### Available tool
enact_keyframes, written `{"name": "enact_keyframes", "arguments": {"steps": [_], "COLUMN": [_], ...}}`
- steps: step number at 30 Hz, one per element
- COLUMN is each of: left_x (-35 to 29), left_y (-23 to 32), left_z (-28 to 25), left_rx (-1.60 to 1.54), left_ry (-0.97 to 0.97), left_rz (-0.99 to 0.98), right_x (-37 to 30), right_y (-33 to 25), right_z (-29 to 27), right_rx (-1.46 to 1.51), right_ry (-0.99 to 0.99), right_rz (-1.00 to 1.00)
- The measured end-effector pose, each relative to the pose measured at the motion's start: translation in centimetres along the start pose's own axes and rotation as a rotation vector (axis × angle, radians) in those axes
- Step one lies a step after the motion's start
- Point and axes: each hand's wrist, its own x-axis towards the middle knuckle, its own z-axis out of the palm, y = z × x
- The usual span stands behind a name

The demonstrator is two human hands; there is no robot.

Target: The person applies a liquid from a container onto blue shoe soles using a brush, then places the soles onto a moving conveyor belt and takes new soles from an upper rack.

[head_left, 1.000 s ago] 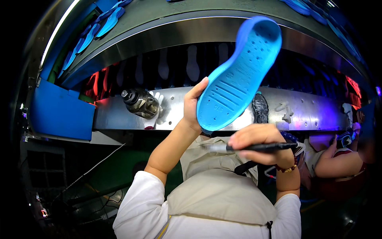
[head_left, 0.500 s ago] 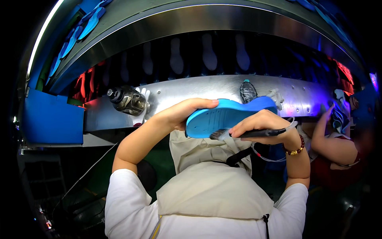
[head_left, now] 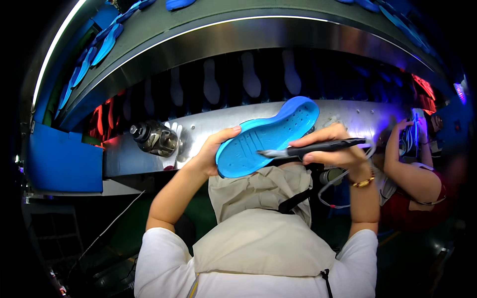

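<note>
A bright blue shoe sole (head_left: 238, 158) is tilted in front of me, its raised rim and hollow, dotted inner face turned up toward me. My left hand (head_left: 211, 151) grips it by the left edge, thumb on the rim and fingers out of sight beneath. In my right hand (head_left: 343, 154) is a black-handled brush (head_left: 325, 147), pinched between thumb and fingers. Its pale bristles lie at the middle of the sole's inner face; whether they press on it I cannot tell. A clear tube (head_left: 325, 191) loops by the brush's rear end and my right wrist.
A metal shelf (head_left: 198, 134) runs behind the sole, carrying a dark pot with a black cap (head_left: 153, 138) on something white. Several grey soles (head_left: 251, 74) stand in the dark slot beyond. Blue soles (head_left: 107, 44) lie on the green belt (head_left: 228, 9). A co-worker's arm (head_left: 412, 174) is at right.
The sole has swung so its far end points up and its inner face shows more. The bristles have moved from its lower edge to its middle. A dark oval piece on the shelf is now hidden.
</note>
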Motion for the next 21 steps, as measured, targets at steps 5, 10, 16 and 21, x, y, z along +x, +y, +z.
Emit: {"name": "enact_keyframes", "arguments": {"steps": [5, 10, 16, 21], "left_x": [1.5, 1.9, 0.4, -4.6], "left_y": [-1.0, -1.5, 0.3, 9.4], "left_z": [-0.3, -0.8, -1.3, 0.4], "left_rx": [-0.258, -0.316, -0.179, -0.129], "left_ry": [-0.031, -0.054, 0.014, -0.064], "left_rz": [0.104, 0.108, 0.302, 0.797], "right_x": [1.3, 2.5, -1.3, -3.3], "right_y": [4.5, 8.5, 2.6, 5.0], "right_z": [-1.8, 0.8, 5.0, 2.8], "right_rx": [-0.023, -0.346, 0.090, 0.637], "right_ry": [0.412, 0.950, 0.211, 0.642], "right_rz": [0.019, -0.150, -0.075, -0.307]}}
